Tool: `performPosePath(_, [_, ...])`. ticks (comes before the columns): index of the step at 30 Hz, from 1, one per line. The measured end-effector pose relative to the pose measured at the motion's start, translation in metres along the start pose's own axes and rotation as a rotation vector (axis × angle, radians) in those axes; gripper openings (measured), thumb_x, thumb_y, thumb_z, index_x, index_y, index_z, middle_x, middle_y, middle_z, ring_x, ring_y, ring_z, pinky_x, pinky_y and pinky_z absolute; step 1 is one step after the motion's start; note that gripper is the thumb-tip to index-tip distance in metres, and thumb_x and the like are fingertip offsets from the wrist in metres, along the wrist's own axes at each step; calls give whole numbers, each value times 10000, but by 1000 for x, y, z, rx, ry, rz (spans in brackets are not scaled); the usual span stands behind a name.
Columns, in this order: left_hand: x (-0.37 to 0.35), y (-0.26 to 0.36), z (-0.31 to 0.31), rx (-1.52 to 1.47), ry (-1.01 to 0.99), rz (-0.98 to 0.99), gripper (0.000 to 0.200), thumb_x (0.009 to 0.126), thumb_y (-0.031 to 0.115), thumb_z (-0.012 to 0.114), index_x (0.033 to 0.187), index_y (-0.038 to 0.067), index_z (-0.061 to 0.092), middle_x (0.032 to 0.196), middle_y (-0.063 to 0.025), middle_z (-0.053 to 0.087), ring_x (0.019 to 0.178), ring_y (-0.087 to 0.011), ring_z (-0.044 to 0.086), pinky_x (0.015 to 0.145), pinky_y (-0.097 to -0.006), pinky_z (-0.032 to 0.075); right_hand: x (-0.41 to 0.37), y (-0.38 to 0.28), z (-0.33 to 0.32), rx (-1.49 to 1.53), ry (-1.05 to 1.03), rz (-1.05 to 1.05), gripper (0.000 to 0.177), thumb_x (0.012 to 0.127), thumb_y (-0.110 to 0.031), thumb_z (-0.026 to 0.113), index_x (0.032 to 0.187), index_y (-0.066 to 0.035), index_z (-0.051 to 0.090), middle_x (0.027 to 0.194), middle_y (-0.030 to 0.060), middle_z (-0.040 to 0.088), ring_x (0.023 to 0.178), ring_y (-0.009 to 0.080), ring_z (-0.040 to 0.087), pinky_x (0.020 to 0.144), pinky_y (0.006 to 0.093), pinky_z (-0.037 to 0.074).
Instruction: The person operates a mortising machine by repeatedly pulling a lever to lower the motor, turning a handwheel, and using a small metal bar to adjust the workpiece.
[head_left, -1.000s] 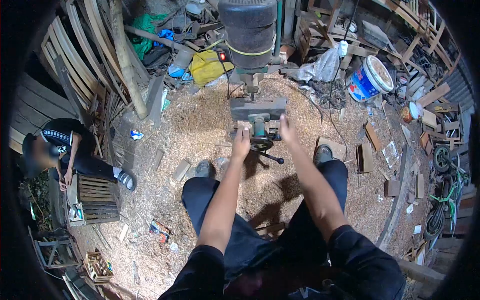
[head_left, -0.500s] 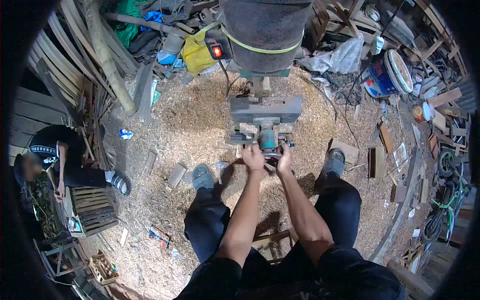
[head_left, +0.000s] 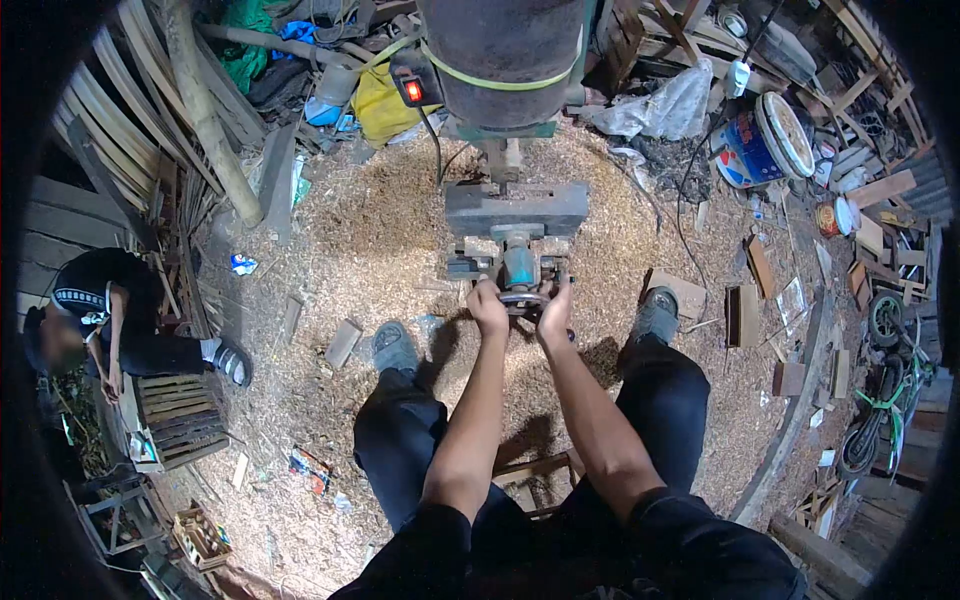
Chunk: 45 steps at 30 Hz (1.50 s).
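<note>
Underfoot, sawdust floor (head_left: pixel 330 250): pale shavings and wood offcuts spread right across it, with both of the wearer's shoes planted either side of the work.
Machine (head_left: pixel 515 208): a standing workshop machine with a grey block table. Its dark drum-shaped top runs out of the upper edge of the view.
Arms: both bare forearms reach straight forward and down, nearly parallel, drawing close at the wrists.
Seated person (head_left: pixel 110 300): a co-worker in dark clothes at the left edge, beside a slatted wooden crate (head_left: pixel 170 415), well apart from the machine.
Paint bucket (head_left: pixel 760 145): tipped on its side at upper right, among scrap timber.
Left hand (head_left: pixel 487 303): fingers curled tight over the left rim of the handwheel.
Right hand (head_left: pixel 553 318): wrapped likewise on the right rim, knuckles up.
Handwheel (head_left: pixel 522 298): dark, at the machine's front, below the teal column, between the two hands.
Switch (head_left: pixel 412 90): red, glowing, beside the drum.
Hard to make out: most of the wheel's rim lies under the fingers.
</note>
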<state>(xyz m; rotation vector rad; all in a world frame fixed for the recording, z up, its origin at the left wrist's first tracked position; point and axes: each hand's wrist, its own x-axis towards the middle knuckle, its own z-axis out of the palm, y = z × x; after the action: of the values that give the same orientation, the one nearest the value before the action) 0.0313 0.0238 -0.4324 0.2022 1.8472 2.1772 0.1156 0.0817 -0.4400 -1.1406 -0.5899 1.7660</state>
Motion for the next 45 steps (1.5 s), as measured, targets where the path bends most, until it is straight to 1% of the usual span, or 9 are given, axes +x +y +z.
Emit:
performPosePath(4, [-3, 41, 13, 431, -104, 300, 349, 940, 188, 496, 650, -6, 507, 549, -63, 466, 545, -149, 427, 523, -355, 360, 7, 36, -3, 246, 161, 240, 341, 989, -474, 456, 880, -155, 505, 744, -29, 496, 596, 106, 465, 524, 274, 398])
performPosePath(8, [1, 29, 7, 285, -109, 283, 311, 919, 171, 476, 672, -16, 507, 555, -74, 473, 535, -175, 428, 527, -356, 363, 3, 29, -7, 89, 61, 200, 335, 964, -494, 444, 881, -180, 523, 742, -4, 519, 610, 147, 524, 477, 331, 408])
performPosePath(10, [4, 9, 2, 89, 15, 94, 323, 905, 206, 467, 647, 14, 506, 555, -61, 460, 524, -179, 441, 516, -338, 368, -16, -14, 5, -194, 3, 252, 364, 984, -358, 373, 876, -76, 576, 790, 63, 563, 750, 220, 566, 660, 384, 448])
performPosePath(12, [2, -19, 8, -274, 219, -243, 337, 898, 230, 468, 626, 32, 493, 554, -58, 449, 521, -170, 446, 506, -329, 370, -7, -23, -2, -1105, -172, -303, 447, 972, -350, 383, 786, 20, 552, 736, 143, 565, 726, 278, 557, 679, 413, 422])
performPosePath(20, [17, -48, -12, -194, -96, -89, 309, 861, 183, 450, 579, 67, 404, 590, -13, 414, 553, -135, 409, 518, -316, 330, -13, -24, 4, -989, -93, -314, 437, 963, -285, 385, 782, 73, 559, 730, 267, 588, 701, 360, 567, 669, 511, 383])
performPosePath(24, [6, -17, 0, -145, 71, -371, 300, 855, 201, 463, 587, 87, 393, 603, 0, 396, 569, -121, 382, 521, -305, 302, -17, -30, 9, -838, -89, -291, 401, 906, -246, 417, 765, 111, 534, 731, 320, 577, 688, 472, 561, 656, 542, 375])
performPosePath(35, [3, -5, -5, -178, -124, -241, 313, 893, 208, 501, 613, 70, 477, 611, -5, 443, 528, -116, 407, 496, -306, 335, 6, -3, -15, -1207, -161, -776, 341, 924, -183, 427, 764, 84, 566, 708, 270, 586, 676, 411, 575, 636, 514, 383])
performPosePath(42, [2, 37, 11, 332, -328, 99, 432, 977, 204, 587, 592, 42, 480, 531, 33, 426, 523, -72, 415, 487, -281, 349, -1, 2, 13, 207, 165, 4, 342, 970, -284, 510, 927, 46, 589, 856, 205, 601, 815, 282, 574, 847, 398, 458])
performPosePath(45, [-3, 45, 15, 134, -253, 10, 454, 980, 181, 569, 555, 72, 451, 533, 67, 411, 532, -27, 370, 477, -263, 298, 2, 11, 2, -332, 87, -220, 348, 982, -286, 466, 945, 41, 580, 885, 200, 601, 837, 262, 575, 843, 378, 461])
